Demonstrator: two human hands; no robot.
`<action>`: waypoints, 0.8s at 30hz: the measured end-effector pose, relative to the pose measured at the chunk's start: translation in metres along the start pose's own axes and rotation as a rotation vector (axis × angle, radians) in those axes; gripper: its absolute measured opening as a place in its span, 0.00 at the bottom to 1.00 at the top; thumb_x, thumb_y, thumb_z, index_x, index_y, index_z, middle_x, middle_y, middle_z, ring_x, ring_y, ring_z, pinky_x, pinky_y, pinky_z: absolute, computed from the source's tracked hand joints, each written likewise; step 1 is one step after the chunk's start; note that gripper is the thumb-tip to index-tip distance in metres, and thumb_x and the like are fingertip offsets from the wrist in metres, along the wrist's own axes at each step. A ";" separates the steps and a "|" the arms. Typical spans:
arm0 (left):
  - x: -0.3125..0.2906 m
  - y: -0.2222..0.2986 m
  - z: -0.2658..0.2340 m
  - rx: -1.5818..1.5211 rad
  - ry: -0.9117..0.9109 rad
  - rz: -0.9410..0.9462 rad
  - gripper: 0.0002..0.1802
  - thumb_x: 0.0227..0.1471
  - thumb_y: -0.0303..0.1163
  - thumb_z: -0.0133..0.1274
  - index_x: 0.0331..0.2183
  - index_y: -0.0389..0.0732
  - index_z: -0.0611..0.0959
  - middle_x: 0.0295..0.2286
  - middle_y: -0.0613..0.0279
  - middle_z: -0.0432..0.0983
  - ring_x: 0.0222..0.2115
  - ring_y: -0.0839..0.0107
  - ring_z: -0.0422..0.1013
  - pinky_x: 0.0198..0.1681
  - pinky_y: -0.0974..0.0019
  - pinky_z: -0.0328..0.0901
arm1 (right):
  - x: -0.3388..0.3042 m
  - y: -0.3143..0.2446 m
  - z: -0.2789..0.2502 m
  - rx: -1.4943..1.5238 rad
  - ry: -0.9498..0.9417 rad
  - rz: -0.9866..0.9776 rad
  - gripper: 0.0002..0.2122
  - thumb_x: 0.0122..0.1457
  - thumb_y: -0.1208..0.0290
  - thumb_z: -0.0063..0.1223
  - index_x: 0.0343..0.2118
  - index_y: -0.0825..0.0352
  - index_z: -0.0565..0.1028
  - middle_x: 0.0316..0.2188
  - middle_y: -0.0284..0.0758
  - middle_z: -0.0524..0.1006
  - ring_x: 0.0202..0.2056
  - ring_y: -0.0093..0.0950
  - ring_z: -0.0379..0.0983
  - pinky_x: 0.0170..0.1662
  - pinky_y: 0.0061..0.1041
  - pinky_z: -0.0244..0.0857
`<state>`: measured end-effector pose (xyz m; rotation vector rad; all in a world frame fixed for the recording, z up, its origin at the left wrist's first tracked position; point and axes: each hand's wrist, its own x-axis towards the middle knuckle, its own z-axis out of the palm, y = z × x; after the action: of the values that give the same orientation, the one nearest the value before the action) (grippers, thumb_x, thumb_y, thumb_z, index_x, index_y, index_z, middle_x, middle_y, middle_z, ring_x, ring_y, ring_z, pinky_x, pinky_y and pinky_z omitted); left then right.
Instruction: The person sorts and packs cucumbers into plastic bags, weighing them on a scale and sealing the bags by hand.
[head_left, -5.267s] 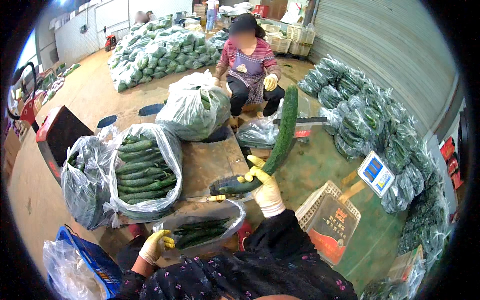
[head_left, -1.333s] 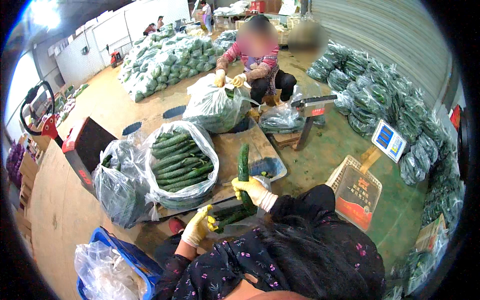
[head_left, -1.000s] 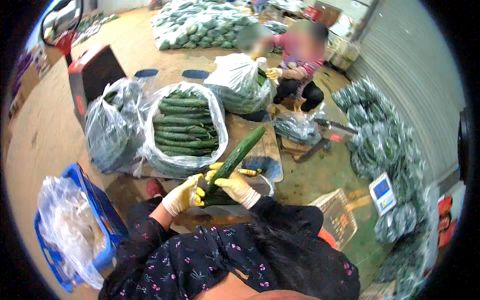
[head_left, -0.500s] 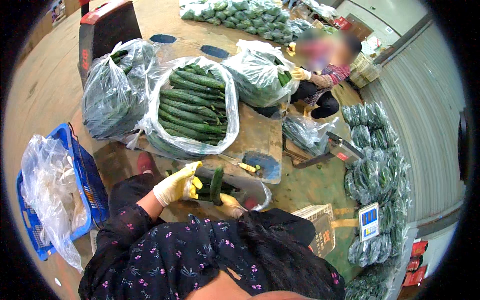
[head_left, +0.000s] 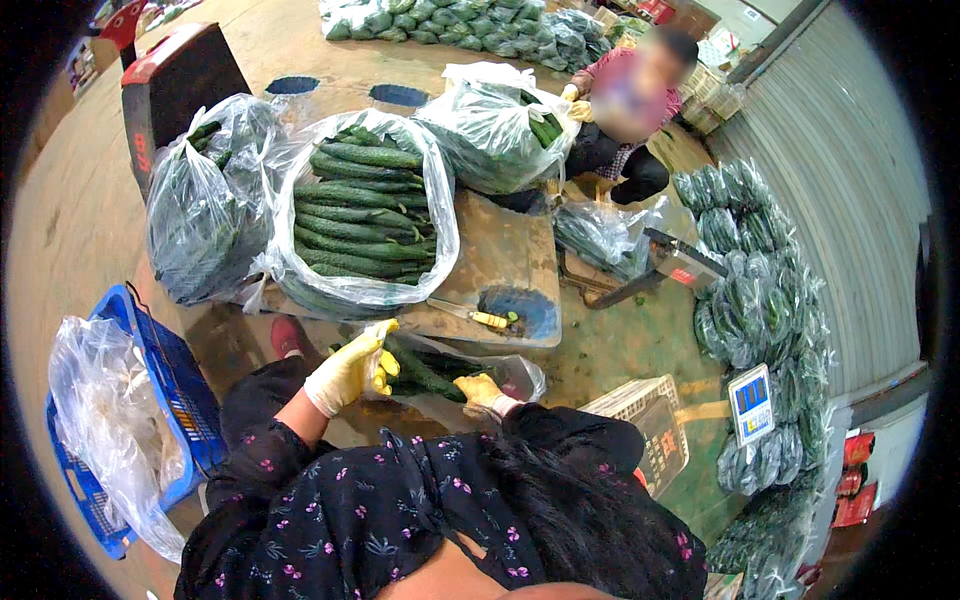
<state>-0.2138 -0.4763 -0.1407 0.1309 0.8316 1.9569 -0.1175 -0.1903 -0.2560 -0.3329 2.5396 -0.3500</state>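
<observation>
In my right hand point(head_left: 485, 393), gloved in pale yellow, is the lower end of a dark green cucumber point(head_left: 425, 372). This cucumber slants up and left toward my left hand point(head_left: 350, 372). The left hand, also gloved, is cupped with its fingers apart beside the cucumber's far end. Beneath both hands lies a clear plastic bag point(head_left: 525, 378) with more cucumbers in it, partly hidden by the hands. Beyond them stands a large open clear bag point(head_left: 447, 225) full of stacked cucumbers point(head_left: 360, 215).
A yellow-handled knife point(head_left: 488, 319) lies on the worn platform point(head_left: 510, 250). At left is a blue crate point(head_left: 185, 385) with plastic bags. Two more cucumber sacks flank the open one. A co-worker point(head_left: 640, 90) crouches at far right. Bagged cucumbers point(head_left: 755, 300) line the right side, near a scale display point(head_left: 750, 403).
The cucumber has tipped from nearly upright to a slant, its top now by my left hand. My right hand has moved slightly right and up. The whole view has shifted a little.
</observation>
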 end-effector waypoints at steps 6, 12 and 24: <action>-0.001 0.003 0.004 0.044 0.037 0.011 0.31 0.54 0.52 0.43 0.56 0.51 0.61 0.24 0.61 0.73 0.21 0.70 0.70 0.25 0.65 0.68 | -0.015 -0.004 -0.026 0.055 0.071 0.045 0.22 0.40 0.64 0.55 0.42 0.62 0.72 0.35 0.46 0.75 0.40 0.44 0.71 0.44 0.38 0.64; -0.024 0.006 0.009 0.216 -0.054 -0.083 0.28 0.54 0.46 0.45 0.52 0.41 0.68 0.23 0.68 0.71 0.20 0.80 0.66 0.20 0.75 0.62 | -0.029 -0.006 -0.029 0.138 -0.024 0.017 0.22 0.40 0.63 0.56 0.43 0.58 0.72 0.34 0.42 0.76 0.38 0.42 0.72 0.42 0.37 0.65; -0.018 0.004 0.012 -0.029 -0.083 -0.064 0.33 0.55 0.49 0.42 0.57 0.44 0.58 0.27 0.51 0.74 0.18 0.70 0.69 0.23 0.64 0.70 | -0.044 0.014 -0.044 0.168 0.059 -0.021 0.19 0.40 0.67 0.54 0.40 0.59 0.74 0.33 0.41 0.76 0.37 0.41 0.72 0.41 0.35 0.65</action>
<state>-0.2022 -0.4865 -0.1249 0.1651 0.7441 1.8903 -0.1085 -0.1562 -0.2029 -0.2882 2.5443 -0.5854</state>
